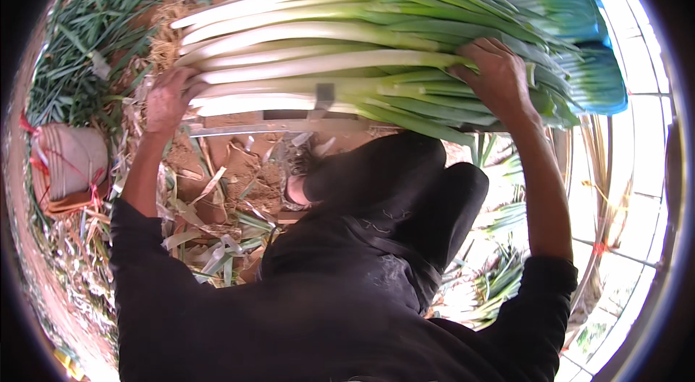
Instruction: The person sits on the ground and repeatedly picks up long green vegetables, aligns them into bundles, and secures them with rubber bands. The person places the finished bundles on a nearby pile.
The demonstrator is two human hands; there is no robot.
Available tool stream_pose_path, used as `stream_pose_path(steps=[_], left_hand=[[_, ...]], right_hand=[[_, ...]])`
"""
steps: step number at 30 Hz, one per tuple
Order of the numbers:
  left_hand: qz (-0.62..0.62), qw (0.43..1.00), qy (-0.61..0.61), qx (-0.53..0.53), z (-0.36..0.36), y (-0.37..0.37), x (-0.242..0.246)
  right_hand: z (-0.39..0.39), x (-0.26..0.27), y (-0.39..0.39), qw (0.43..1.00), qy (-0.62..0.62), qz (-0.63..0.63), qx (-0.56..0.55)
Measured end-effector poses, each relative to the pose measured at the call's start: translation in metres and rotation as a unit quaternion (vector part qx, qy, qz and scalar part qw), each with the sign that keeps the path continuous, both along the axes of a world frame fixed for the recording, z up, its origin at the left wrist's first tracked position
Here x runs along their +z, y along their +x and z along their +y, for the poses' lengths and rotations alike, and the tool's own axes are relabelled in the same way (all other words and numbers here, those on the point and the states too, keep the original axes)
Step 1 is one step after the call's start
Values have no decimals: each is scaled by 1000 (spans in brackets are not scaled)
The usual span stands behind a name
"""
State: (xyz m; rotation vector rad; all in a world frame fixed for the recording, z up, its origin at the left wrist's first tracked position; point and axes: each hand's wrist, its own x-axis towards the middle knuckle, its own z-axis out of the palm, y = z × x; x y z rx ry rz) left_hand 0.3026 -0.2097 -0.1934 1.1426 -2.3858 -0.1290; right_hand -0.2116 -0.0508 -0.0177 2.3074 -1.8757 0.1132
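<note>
A wide layer of long green onions lies across a low stand in front of my knees. Their white root ends point left and their green leaves right. My left hand is at the root ends, its fingers against the tip of one stalk. Over on the leaf side, my right hand has its thumb and fingers around the upper part of a stalk on top of the layer. Whether the left fingers close around the stalk cannot be made out.
Cut green leaves are heaped at the left, above a pale bucket tied with red string. Blue-wrapped onion bundles stand at the upper right. Dry husks litter the soil, and more onions lie right of my legs.
</note>
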Motion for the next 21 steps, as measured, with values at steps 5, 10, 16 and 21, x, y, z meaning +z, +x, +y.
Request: stream_pose_path(steps=[5,10,16,21], left_hand=[[-18,998,50,25,-3,1,8],[94,993,23,61,56,-50,59],[224,950,111,-185,189,-238,86],[133,989,43,-41,169,-300,68]], right_hand=[[7,-9,1,999,-22,-32,31],[-15,10,-12,994,102,-25,-16],[-31,20,-14,989,140,-44,-8],[-47,36,-6,982,190,-19,-10]])
